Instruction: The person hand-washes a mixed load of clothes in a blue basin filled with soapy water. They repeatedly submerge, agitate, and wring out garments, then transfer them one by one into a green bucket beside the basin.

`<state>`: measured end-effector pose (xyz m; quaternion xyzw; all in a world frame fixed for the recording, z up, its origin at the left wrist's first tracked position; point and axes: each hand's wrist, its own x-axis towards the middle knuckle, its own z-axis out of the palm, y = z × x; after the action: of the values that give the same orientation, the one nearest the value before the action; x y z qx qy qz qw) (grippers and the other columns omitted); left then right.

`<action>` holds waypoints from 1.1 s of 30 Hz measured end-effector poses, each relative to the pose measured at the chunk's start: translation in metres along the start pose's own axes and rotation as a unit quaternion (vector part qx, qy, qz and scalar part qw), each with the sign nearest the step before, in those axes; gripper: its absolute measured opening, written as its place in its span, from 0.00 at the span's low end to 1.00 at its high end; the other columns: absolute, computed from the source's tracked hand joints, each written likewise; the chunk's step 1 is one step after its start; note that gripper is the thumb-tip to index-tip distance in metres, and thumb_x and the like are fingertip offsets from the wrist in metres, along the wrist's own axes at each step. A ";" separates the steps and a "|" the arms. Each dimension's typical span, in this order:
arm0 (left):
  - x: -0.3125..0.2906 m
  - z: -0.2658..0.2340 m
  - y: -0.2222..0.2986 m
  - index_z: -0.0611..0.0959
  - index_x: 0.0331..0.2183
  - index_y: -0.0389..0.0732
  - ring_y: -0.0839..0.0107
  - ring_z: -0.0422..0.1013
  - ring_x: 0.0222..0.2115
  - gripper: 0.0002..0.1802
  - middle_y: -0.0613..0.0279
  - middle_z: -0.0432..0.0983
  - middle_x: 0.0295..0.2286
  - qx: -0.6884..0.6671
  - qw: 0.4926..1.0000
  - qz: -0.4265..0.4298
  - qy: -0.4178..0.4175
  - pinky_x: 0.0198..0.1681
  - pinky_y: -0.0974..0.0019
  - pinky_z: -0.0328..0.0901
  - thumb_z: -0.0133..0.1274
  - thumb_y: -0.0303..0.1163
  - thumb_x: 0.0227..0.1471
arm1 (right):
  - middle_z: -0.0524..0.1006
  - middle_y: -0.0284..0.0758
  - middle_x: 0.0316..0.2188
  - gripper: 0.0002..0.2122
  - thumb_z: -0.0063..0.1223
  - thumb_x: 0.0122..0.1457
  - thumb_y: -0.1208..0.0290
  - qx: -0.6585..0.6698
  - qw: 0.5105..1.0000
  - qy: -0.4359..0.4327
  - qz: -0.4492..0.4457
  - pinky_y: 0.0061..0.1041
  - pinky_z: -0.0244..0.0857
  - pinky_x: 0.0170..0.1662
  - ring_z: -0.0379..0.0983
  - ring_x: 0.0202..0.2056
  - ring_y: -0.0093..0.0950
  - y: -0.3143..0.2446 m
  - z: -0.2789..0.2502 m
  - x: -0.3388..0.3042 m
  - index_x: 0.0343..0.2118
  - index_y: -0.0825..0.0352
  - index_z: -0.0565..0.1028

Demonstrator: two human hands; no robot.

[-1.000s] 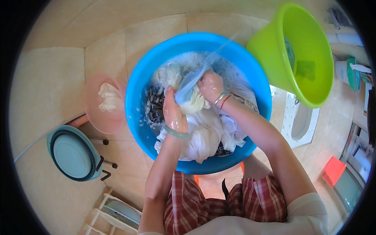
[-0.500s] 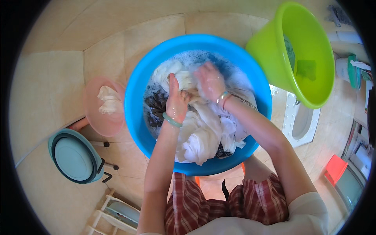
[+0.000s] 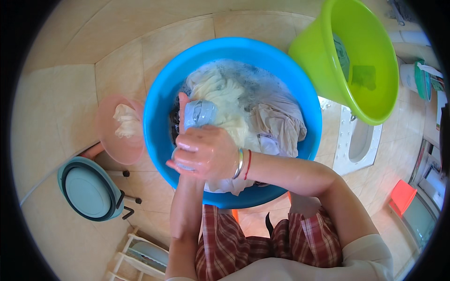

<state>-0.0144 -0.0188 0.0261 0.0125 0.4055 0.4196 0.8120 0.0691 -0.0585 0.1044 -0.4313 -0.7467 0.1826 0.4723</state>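
My left hand [image 3: 183, 99] is over the left side of a blue basin [image 3: 304, 175], thumb pointing up and fingers mostly hidden. A glossy, wrinkled pale blue thing [image 3: 200, 114] lies against its palm; I cannot make out its kind. Across the left wrist, my right hand [image 3: 206, 152] is closed, its fingers curled round it. A bluish-white edge shows under those fingers. Beneath and beyond both hands, wet white and cream cloth [image 3: 218, 91] lies in sudsy water [image 3: 255, 77]. A beige garment [image 3: 279, 117] is bunched at the basin's right. Dark fabric at the left is mostly covered.
A green tub [image 3: 318, 54] leans at the upper right, near a white squat toilet [image 3: 344, 143]. To the left are a pink basin [image 3: 105, 136] with white cloth [image 3: 126, 122] and a folded grey-green basin [image 3: 89, 189]. A slatted rack [image 3: 124, 257] stands at lower left.
My right hand has left the suds at the back, moving left and nearer to close round my left wrist. My left hand has shifted left; the pale blue thing now shows at its palm.
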 end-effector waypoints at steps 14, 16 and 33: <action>-0.005 0.004 -0.010 0.57 0.63 0.43 0.63 0.59 0.57 0.37 0.59 0.60 0.57 0.116 0.988 0.074 0.075 0.62 0.55 0.51 0.44 0.54 0.61 | 0.77 0.45 0.33 0.15 0.51 0.56 0.54 -0.041 0.888 -0.013 0.457 0.38 0.67 0.43 0.73 0.36 0.44 0.167 -0.039 -0.066 0.34 0.62 0.77; 0.005 -0.005 -0.005 0.52 0.65 0.52 0.59 0.54 0.60 0.37 0.57 0.57 0.59 0.092 0.993 0.046 0.054 0.64 0.51 0.46 0.40 0.57 0.61 | 0.77 0.46 0.35 0.20 0.50 0.57 0.51 -0.246 0.901 -0.014 0.357 0.39 0.66 0.46 0.73 0.37 0.43 0.161 -0.029 -0.071 0.44 0.62 0.74; -0.009 0.019 0.007 0.63 0.61 0.47 0.66 0.69 0.49 0.29 0.58 0.70 0.50 0.121 0.987 -0.033 -0.096 0.52 0.64 0.64 0.48 0.41 0.61 | 0.69 0.31 0.36 0.07 0.54 0.46 0.67 -0.095 0.977 -0.192 0.012 0.36 0.60 0.42 0.64 0.43 0.32 -0.006 -0.025 -0.034 0.30 0.59 0.75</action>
<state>-0.0095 -0.0144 0.0478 0.1383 0.3734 0.3374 0.8530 0.0935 -0.0927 0.1022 -0.4399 -0.8322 0.1955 0.2752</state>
